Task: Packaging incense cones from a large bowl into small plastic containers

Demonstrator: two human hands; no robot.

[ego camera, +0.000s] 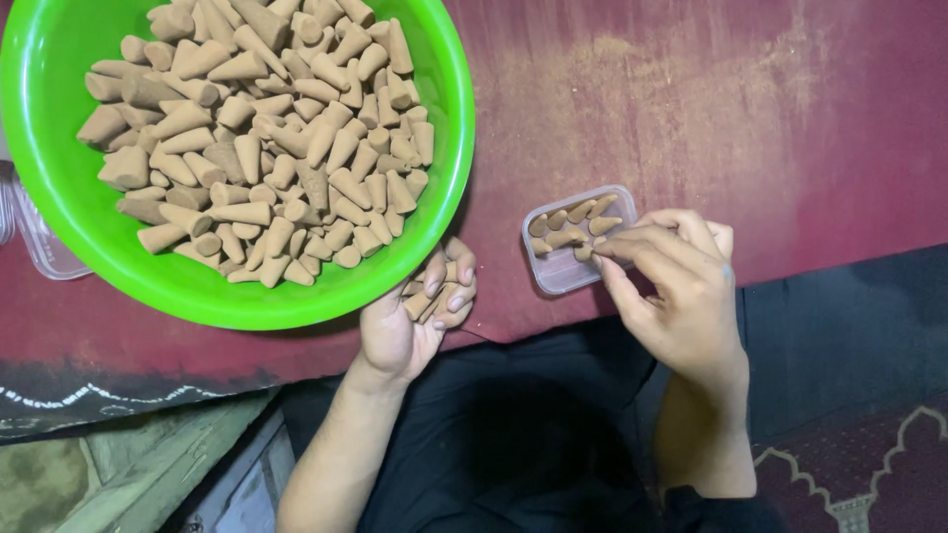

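A big green bowl point(59, 207) at the upper left is heaped with tan incense cones point(267, 138). My left hand point(410, 316) sits under the bowl's near rim, palm up, curled around a few cones point(431, 296). My right hand point(671, 286) is to the right, its fingertips pinching one cone point(590, 252) at the edge of a small clear plastic box point(553, 274). Several cones lie in rows inside that box.
The bowl and box rest on a dark red cloth point(741, 109). More clear plastic boxes point(39, 247) poke out from under the bowl at the far left. A dark patterned mat point(869, 434) and my black clothing fill the bottom.
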